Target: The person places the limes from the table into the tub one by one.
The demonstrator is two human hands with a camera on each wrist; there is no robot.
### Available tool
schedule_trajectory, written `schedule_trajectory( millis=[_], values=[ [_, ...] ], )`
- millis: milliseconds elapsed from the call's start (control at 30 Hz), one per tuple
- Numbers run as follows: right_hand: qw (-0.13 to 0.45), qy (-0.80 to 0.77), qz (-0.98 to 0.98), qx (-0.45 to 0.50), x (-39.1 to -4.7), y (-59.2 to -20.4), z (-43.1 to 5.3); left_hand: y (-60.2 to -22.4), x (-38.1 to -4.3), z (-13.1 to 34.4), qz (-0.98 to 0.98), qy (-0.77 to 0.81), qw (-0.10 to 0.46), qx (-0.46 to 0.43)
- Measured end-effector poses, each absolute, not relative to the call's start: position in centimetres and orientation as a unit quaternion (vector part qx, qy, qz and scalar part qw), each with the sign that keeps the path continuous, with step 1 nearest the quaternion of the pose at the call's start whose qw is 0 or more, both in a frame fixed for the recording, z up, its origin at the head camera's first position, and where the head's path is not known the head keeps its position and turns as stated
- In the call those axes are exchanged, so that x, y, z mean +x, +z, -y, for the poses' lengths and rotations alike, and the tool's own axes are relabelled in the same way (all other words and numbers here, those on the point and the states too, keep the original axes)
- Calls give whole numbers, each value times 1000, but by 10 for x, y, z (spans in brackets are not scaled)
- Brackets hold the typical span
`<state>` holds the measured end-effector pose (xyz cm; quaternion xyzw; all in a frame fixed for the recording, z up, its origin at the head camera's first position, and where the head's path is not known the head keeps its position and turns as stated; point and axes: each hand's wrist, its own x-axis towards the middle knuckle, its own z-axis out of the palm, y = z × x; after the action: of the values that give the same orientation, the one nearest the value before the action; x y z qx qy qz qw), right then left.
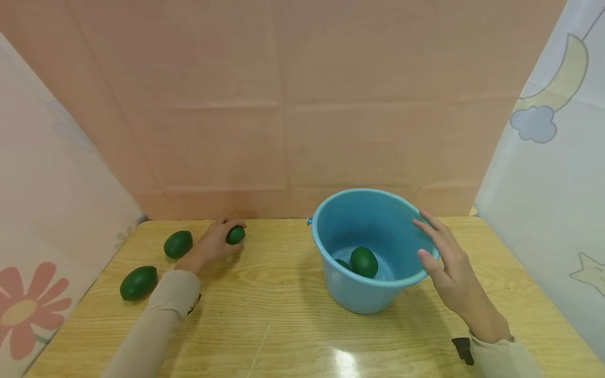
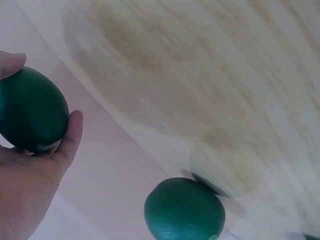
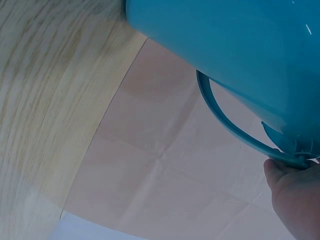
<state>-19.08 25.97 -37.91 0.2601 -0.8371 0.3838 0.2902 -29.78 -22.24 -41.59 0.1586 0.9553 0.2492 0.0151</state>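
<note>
My left hand (image 1: 215,244) pinches a dark green avocado (image 2: 32,110), its thumb on one side and fingers on the other. In the left wrist view a shadow falls on the wood beside it. Two more avocados, one nearer the back (image 1: 178,244) and one nearer the front (image 1: 138,283), lie behind the left wrist. My right hand (image 1: 451,268) rests at the right rim of a light blue bucket (image 1: 361,300), fingers spread and fairly straight, with fingertips over the rim. Inside the bucket one avocado (image 1: 364,262) shows whole; another is partly hidden by the near wall.
The wood-grain table (image 1: 264,315) meets a peach cloth backdrop (image 1: 283,131) along its back edge. Patterned white cloths hang at left (image 1: 47,210) and right (image 1: 543,184). The bucket's blue handle (image 3: 227,122) hangs on its far side, near the right fingertips.
</note>
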Motion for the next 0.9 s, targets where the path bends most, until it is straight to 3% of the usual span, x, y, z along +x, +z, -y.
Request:
schedule_trajectory(
  millis=[900],
  values=[
    [287, 388, 839, 252, -189, -377, -259, -386, -287, 188, -933, 275, -50, 227]
  ],
)
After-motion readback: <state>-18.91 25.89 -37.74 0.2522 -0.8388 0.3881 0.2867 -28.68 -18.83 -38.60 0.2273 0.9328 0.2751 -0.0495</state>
